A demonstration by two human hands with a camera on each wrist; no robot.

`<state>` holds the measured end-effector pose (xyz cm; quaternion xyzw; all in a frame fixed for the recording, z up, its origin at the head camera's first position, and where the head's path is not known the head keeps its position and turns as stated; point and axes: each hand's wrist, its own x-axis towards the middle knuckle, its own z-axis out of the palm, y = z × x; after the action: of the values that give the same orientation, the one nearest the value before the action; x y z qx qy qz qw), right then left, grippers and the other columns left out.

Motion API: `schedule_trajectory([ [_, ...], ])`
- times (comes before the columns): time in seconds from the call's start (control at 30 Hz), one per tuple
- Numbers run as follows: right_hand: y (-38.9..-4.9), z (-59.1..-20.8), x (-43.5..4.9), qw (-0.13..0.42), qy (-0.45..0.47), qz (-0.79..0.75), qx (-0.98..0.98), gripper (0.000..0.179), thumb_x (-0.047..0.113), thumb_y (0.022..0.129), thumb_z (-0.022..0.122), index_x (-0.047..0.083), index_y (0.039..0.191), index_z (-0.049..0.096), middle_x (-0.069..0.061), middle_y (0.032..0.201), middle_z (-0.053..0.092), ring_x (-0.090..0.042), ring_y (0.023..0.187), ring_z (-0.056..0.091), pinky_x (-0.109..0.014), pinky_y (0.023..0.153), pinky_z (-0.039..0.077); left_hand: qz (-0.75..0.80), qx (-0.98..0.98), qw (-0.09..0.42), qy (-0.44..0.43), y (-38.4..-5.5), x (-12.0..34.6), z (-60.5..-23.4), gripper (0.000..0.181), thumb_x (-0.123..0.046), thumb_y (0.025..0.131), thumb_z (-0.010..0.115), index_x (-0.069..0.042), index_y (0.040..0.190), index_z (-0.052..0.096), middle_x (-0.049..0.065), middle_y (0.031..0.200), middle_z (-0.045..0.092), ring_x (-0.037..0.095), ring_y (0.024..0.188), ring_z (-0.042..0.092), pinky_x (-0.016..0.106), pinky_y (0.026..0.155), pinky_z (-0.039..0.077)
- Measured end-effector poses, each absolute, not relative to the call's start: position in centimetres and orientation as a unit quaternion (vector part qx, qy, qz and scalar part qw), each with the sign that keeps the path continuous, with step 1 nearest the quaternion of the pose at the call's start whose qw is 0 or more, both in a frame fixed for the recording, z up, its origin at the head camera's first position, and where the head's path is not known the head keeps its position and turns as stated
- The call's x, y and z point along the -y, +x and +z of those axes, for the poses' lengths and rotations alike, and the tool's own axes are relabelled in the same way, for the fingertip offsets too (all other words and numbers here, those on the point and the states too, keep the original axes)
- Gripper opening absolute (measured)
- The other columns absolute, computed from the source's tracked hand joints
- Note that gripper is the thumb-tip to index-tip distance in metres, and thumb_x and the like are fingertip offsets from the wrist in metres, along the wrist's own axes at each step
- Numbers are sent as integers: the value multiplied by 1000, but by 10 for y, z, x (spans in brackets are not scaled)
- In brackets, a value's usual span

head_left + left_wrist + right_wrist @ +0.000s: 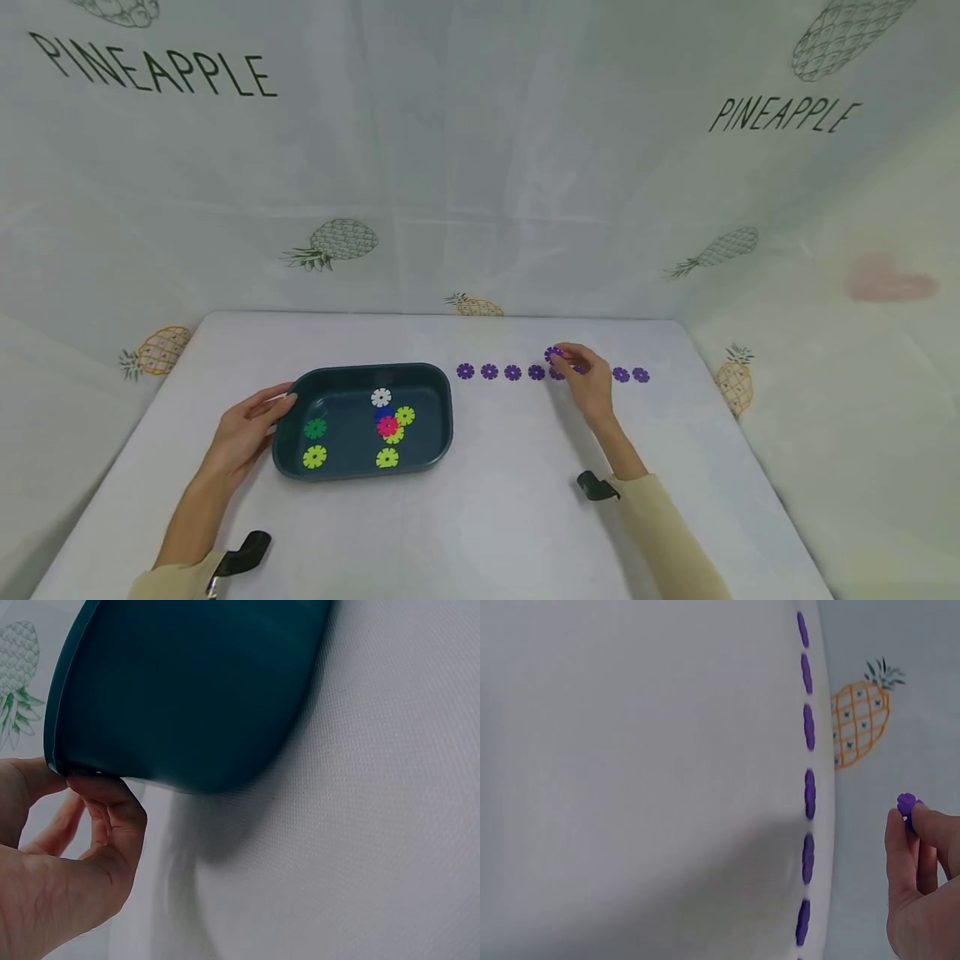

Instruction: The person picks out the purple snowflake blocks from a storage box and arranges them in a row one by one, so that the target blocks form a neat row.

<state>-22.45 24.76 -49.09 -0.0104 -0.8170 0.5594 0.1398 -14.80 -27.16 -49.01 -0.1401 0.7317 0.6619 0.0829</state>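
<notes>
My left hand [243, 433] grips the left rim of a dark teal tray [345, 400], thumb on top and fingers beneath, as the left wrist view also shows. Inside the tray lie a white notched disc [381, 397], a green one [315, 428], a pink one [387, 426], a blue one partly covered, and several yellow ones [314, 457]. Between thumb and fingertips my right hand [588, 383] pinches a purple notched disc [907, 802], held above the table. Below it runs a straight row of purple discs [512, 372], partly hidden by this hand in the head view.
The row stretches from the tray's right side toward the right end of the white table [480, 533], near its back edge. A pineapple-print cloth [480, 167] hangs behind. Dark wrist straps [247, 552] are on both forearms.
</notes>
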Motion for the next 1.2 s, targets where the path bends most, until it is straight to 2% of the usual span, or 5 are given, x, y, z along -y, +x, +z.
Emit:
schedule_trajectory([
  [0.23,-225,-493,-280,158,-44,548,820,26,18,97,74,5,120,74,-17,110,69,-10,96,62,-12,75,50,656,-737,84,-138,-148,272,-490,68,-44,97,70,-9,151,48,-20,110,64,-3,100,60,20,79,53],
  [0.4,-222,-495,-302,170,-69,536,824,27,20,98,74,5,120,73,-15,109,69,-7,93,62,-11,73,50,659,-735,82,-139,-148,272,-491,68,-44,97,71,-9,150,49,-19,111,64,-3,100,60,20,78,53],
  [0.63,-217,-498,-329,199,-95,525,822,27,15,96,75,2,120,73,-18,107,70,-1,87,62,-10,69,48,655,-740,76,-137,-146,272,-490,68,-46,96,70,-9,149,50,-20,110,64,-2,100,61,21,79,54],
  [0.9,-210,-503,-359,212,-143,484,837,26,15,97,74,3,121,73,-9,105,70,0,90,58,-11,67,43,660,-733,83,-142,-147,272,-492,67,-44,97,70,-9,151,49,-20,108,65,-2,99,61,21,78,53],
  [1.2,-207,-508,-395,184,-216,452,846,33,25,99,71,5,125,71,6,99,68,3,86,56,-10,65,45,657,-736,80,-139,-148,269,-489,69,-46,97,70,-8,150,49,-21,107,64,-2,98,61,21,78,53],
])
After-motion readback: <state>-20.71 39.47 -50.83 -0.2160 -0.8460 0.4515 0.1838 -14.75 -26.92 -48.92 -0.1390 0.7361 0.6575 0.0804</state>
